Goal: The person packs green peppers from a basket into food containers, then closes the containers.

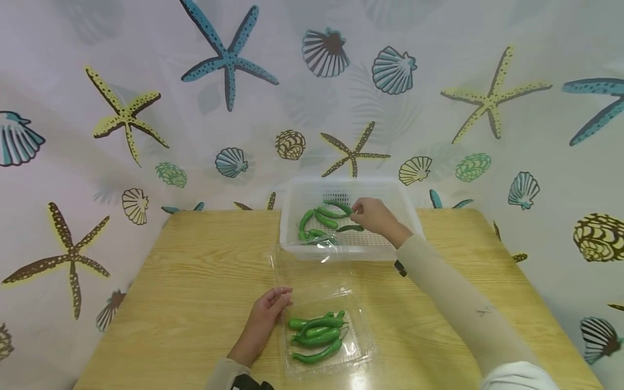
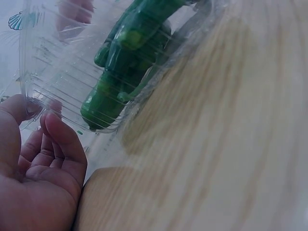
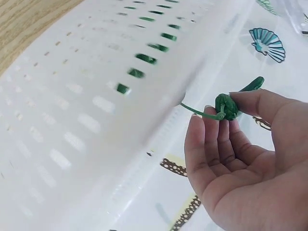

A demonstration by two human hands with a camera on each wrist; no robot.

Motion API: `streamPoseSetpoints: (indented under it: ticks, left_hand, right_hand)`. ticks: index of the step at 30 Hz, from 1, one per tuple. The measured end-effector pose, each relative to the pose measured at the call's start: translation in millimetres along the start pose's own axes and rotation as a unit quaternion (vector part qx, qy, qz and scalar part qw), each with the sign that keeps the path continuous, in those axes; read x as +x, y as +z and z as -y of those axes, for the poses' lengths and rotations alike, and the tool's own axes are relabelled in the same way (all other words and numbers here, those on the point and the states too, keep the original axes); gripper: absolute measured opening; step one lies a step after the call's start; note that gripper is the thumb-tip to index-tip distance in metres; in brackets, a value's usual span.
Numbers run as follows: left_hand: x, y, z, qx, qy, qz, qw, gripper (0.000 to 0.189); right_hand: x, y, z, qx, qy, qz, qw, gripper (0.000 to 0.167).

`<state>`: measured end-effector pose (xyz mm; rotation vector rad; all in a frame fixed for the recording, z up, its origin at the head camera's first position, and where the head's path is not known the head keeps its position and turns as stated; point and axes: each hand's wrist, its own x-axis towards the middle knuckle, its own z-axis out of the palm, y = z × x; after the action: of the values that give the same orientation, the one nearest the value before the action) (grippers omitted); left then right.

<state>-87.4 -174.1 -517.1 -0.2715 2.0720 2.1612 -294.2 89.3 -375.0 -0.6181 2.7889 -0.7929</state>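
My right hand (image 1: pixel 374 215) pinches a green chili pepper (image 3: pixel 227 107) by its stem end, over the white perforated basket (image 1: pixel 414 216). Several more green peppers (image 1: pixel 326 221) lie in that basket. Near the front of the table is a clear plastic clamshell container (image 1: pixel 358 346), its lid (image 1: pixel 312 271) folded open toward the basket. Inside its base lies a pile of green peppers (image 1: pixel 317 338). The left hand (image 1: pixel 265 311) grips the container's left edge near the hinge, thumb and forefinger meeting on the plastic (image 2: pixel 36 103) in the left wrist view.
The wooden table (image 1: pixel 205 271) extends to both sides of the container and basket. A white curtain (image 1: pixel 273 108) printed with starfish and shells hangs behind and beside it. The raised lid partly overlaps the basket's front wall in the head view.
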Motion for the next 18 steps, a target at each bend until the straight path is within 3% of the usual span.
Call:
streamPoseSetpoints:
  ticks: [18]
  left_hand:
    - [-1.5, 0.6, -0.7, -0.002, 0.006, 0.006, 1.0, 0.045]
  right_hand:
    - [-36.6, -48, 40, 0.031, -0.037, -0.051, 0.9975, 0.029]
